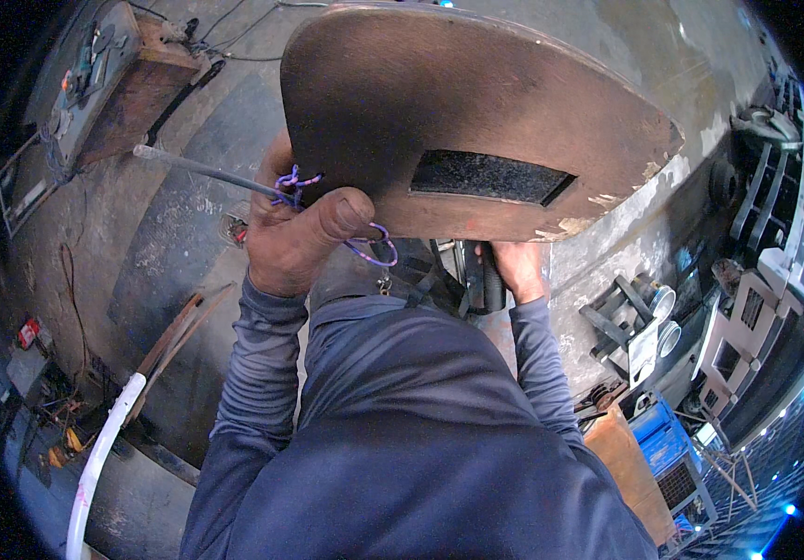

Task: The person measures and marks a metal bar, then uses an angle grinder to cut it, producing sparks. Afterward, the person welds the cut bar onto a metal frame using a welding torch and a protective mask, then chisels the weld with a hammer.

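Note:
My left hand [304, 229] is closed on the lower left edge of a brown welding hand shield [355, 112], its thumb along the near side. A dark rectangular window [490, 175] is set in the shield, and its right-hand edge is chipped and peeling. A thin grey rod [201, 170] sticks out leftward from the same hand. Purple string [385, 250] is knotted by the fingers and loops below the thumb. Below the shield, my right hand [520, 269] is closed against a black, cylinder-shaped thing [488, 280]; the shield hides part of its fingers.
At the upper left stands a rusty metal box [136, 93] with tools on top. A curved white pipe [103, 448] rises at the lower left. To the right are a metal frame with round lamps [665, 317], a blue crate [668, 439] and a brown board [628, 467].

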Action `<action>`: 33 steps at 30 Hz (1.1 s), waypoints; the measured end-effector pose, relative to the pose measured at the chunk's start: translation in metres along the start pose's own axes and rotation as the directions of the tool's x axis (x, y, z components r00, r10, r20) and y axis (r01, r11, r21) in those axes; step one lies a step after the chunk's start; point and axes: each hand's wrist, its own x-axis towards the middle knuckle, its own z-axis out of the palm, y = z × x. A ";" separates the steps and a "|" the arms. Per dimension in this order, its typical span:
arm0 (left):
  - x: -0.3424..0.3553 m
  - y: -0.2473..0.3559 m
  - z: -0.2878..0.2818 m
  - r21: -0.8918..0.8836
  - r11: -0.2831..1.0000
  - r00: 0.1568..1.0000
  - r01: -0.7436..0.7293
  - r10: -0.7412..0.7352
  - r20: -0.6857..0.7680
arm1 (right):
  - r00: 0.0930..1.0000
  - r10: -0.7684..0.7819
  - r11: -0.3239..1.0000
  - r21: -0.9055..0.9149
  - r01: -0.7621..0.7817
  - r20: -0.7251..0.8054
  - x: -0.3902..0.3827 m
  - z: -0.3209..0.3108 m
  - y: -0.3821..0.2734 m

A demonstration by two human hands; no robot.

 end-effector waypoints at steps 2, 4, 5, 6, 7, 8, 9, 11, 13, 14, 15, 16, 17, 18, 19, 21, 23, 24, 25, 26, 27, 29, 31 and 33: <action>0.000 -0.001 0.002 -0.038 0.999 1.000 -0.012 0.012 -0.004 | 0.998 0.064 0.996 0.064 -0.064 -0.008 0.004 -0.003 -0.014; 0.005 -0.001 0.004 -0.040 0.998 0.999 -0.038 0.038 -0.006 | 0.959 0.275 0.916 0.285 -0.281 0.062 0.010 -0.015 -0.038; 0.006 -0.001 0.004 -0.034 0.998 0.998 -0.055 0.055 -0.001 | 0.955 0.289 0.906 0.305 -0.293 0.058 0.010 -0.015 -0.040; 0.007 -0.002 0.004 -0.027 0.997 0.997 -0.073 0.073 0.004 | 0.951 0.304 0.895 0.325 -0.305 0.056 0.011 -0.016 -0.042; 0.008 -0.002 0.005 -0.022 0.996 0.996 -0.088 0.089 0.010 | 0.946 0.320 0.884 0.344 -0.318 0.052 0.011 -0.017 -0.044; 0.008 -0.001 0.005 -0.024 0.997 0.997 -0.072 0.072 0.004 | 0.924 0.371 0.846 0.374 -0.379 0.097 0.014 -0.021 -0.054; 0.008 0.001 0.006 -0.026 0.998 0.998 -0.055 0.055 -0.001 | 0.897 0.418 0.804 0.401 -0.439 0.143 0.018 -0.029 -0.066; 0.008 0.001 0.005 -0.021 0.999 1.000 -0.025 0.025 -0.005 | 0.873 0.452 0.759 0.437 -0.484 0.183 0.018 -0.030 -0.066; 0.011 -0.001 0.010 -0.031 0.993 0.993 -0.118 0.117 -0.027 | 0.886 0.430 0.759 0.463 -0.458 0.172 0.018 -0.020 -0.053; 0.009 -0.002 0.006 -0.014 0.995 0.995 -0.101 0.101 -0.012 | 0.891 0.416 0.739 0.503 -0.448 0.182 0.019 -0.026 -0.062; 0.009 -0.001 0.004 -0.005 0.994 0.994 -0.108 0.108 0.005 | 0.898 0.391 0.736 0.517 -0.436 0.200 0.019 -0.023 -0.056; 0.009 -0.001 0.003 0.002 0.993 0.993 -0.116 0.116 0.025 | 0.905 0.367 0.734 0.531 -0.423 0.215 0.020 -0.023 -0.056; 0.009 -0.001 0.003 -0.013 0.996 0.995 -0.094 0.094 0.023 | 0.893 0.402 0.709 0.548 -0.445 0.205 0.020 -0.022 -0.059; 0.010 0.001 0.003 -0.028 0.997 0.997 -0.071 0.072 0.021 | 0.878 0.436 0.682 0.566 -0.464 0.196 0.019 -0.022 -0.063; 0.010 0.002 0.002 -0.042 0.998 0.998 -0.051 0.051 0.021 | 0.864 0.468 0.654 0.584 -0.481 0.187 0.020 -0.022 -0.067; 0.009 -0.001 0.001 -0.058 0.996 0.998 -0.065 0.065 -0.008 | 0.891 0.416 0.704 0.557 -0.441 0.180 0.020 -0.020 -0.061; 0.012 -0.004 0.000 -0.098 0.994 0.999 -0.054 0.054 0.000 | 0.984 0.174 0.930 0.323 -0.173 0.024 0.006 -0.005 -0.023; 0.016 -0.004 -0.001 -0.127 0.991 0.999 -0.037 0.040 0.020 | 0.994 0.107 0.954 0.283 -0.101 -0.005 0.001 0.000 -0.007; 0.015 -0.006 -0.002 -0.125 0.992 1.000 -0.002 0.004 0.020 | 0.978 0.194 0.867 0.455 -0.205 0.072 -0.003 0.002 -0.002; 0.014 0.005 -0.022 -0.113 0.970 0.973 0.215 -0.203 0.113 | 0.952 0.267 0.734 0.609 -0.302 0.150 -0.002 0.003 -0.006; 0.016 0.003 -0.033 0.032 0.985 0.975 0.171 -0.174 0.139 | 0.930 0.303 0.617 0.701 -0.357 0.208 -0.002 0.004 -0.011; 0.005 -0.021 -0.093 0.581 0.813 0.969 -0.039 -0.111 0.221 | 0.953 0.259 0.569 0.772 -0.283 0.158 0.014 -0.002 -0.055; -0.007 -0.033 -0.118 0.630 0.776 0.968 0.007 -0.163 0.189 | 0.978 0.192 0.568 0.803 -0.181 0.084 0.040 -0.001 -0.093; -0.015 -0.034 -0.094 -0.105 0.902 0.908 0.418 -0.411 0.080 | 0.971 0.185 0.621 0.748 -0.234 0.150 0.071 0.003 -0.116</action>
